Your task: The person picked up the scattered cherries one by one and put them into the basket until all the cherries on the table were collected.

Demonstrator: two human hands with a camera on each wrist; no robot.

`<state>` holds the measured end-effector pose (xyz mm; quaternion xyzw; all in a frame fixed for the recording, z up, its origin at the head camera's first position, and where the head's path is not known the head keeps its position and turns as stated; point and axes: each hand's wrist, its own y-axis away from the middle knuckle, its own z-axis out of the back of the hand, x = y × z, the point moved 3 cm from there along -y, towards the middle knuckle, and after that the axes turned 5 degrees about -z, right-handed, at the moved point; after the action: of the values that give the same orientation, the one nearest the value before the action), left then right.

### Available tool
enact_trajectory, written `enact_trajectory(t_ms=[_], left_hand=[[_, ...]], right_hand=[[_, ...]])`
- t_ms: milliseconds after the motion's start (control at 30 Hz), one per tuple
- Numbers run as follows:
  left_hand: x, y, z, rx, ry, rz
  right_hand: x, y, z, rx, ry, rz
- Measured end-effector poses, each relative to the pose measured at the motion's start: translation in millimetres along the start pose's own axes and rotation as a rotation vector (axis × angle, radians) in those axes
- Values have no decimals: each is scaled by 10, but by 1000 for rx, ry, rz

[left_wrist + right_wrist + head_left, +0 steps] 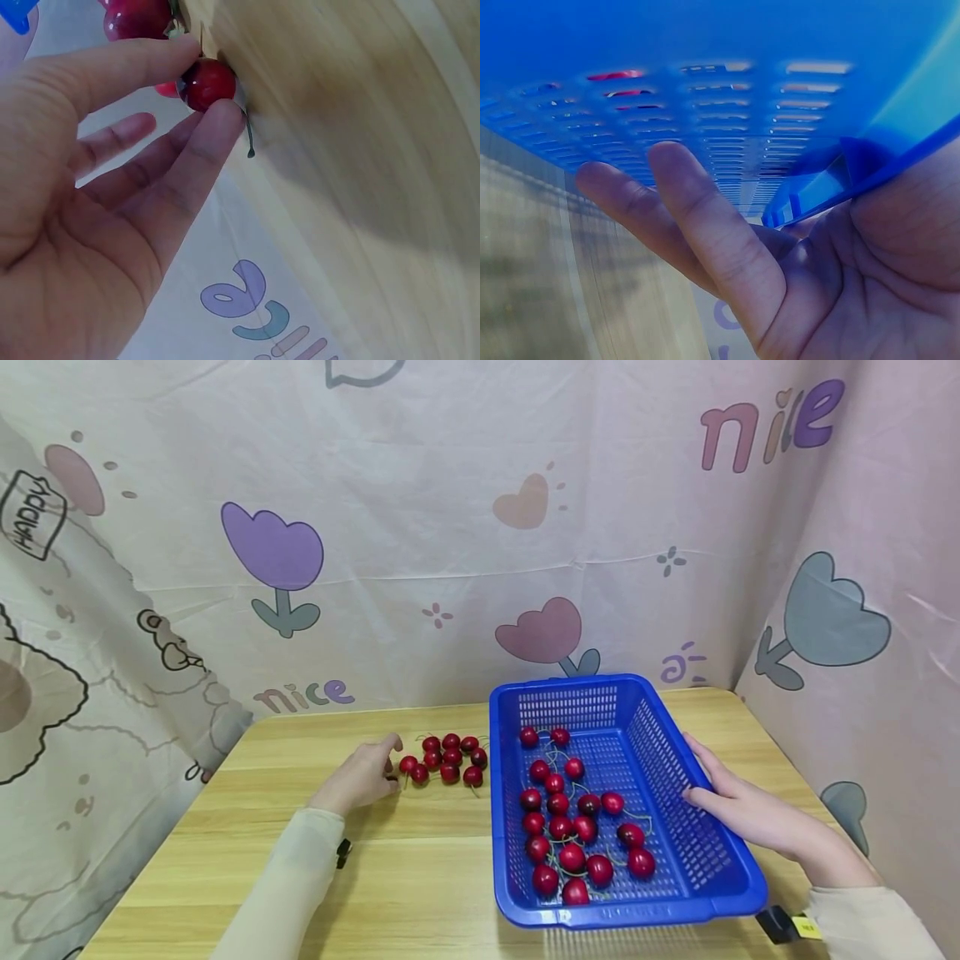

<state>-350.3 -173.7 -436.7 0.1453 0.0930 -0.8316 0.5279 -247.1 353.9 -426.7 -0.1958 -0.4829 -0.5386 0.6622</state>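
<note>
My left hand is low over the table, left of a loose group of red cherries. In the left wrist view, a dark red cherry with a green stem is pinched between its fingertips; in the head view the fingers mostly hide this fruit. A blue plastic basket with slotted walls stands to the right, slightly tilted toward me. More cherries with stems lie inside it, mostly in its left half. My right hand grips the basket's right rim, thumb on top and fingers under the outer wall.
The wooden table carries the loose cherries directly left of the basket's wall. A printed cloth curtain closes off the back and both sides, close behind the basket.
</note>
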Motion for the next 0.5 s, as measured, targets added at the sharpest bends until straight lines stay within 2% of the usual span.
enact_trajectory(t_ms=[200, 333, 500], left_hand=[[29, 20, -17, 21, 6, 42], [34, 21, 1, 11, 15, 25], [14, 5, 74, -35, 38, -37]], right_hand=[[6, 1, 2, 3, -2, -1], [11, 3, 3, 1, 6, -3], [11, 5, 2, 4, -3, -1]])
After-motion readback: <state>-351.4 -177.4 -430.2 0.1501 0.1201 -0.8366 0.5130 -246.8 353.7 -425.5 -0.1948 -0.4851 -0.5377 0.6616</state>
